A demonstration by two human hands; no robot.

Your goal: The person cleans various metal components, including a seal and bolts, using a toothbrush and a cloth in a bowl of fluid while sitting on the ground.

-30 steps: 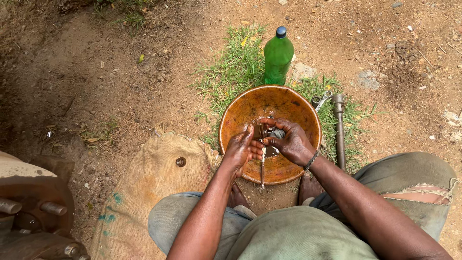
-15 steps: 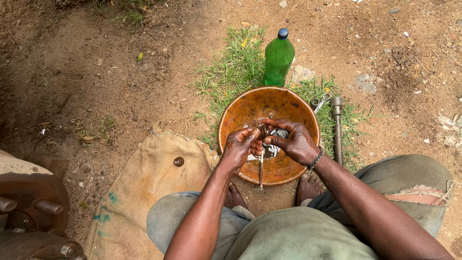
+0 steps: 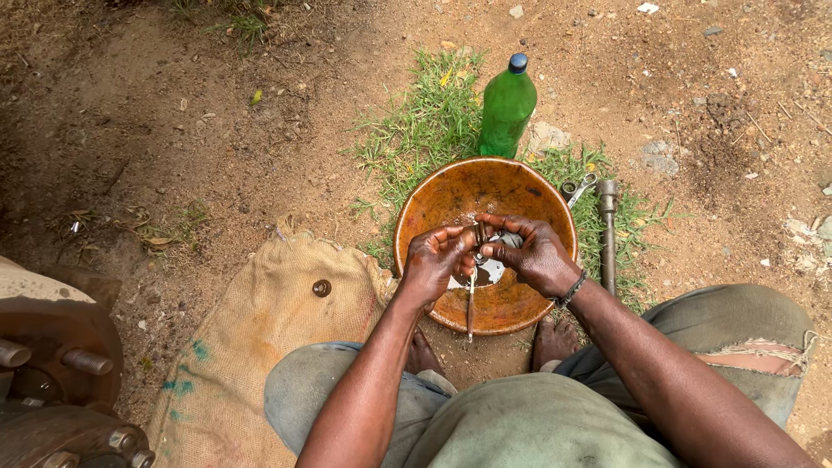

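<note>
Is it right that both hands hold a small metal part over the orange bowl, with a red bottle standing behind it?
Not quite: the bottle is green, not red, as the head view shows. The left hand and right hand do hold a small metal part over the orange bowl.

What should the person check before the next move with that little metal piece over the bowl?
1. Both hands on the small metal part: left hand and right hand pinch it. Ok.
2. Part above the orange bowl: ok.
3. Liquid in bowl: some shows under the hands. Ok.
4. Thin tool leaning on the bowl rim: ok.
5. Green bottle upright, capped: ok.
6. Part clean: cannot tell.
</note>
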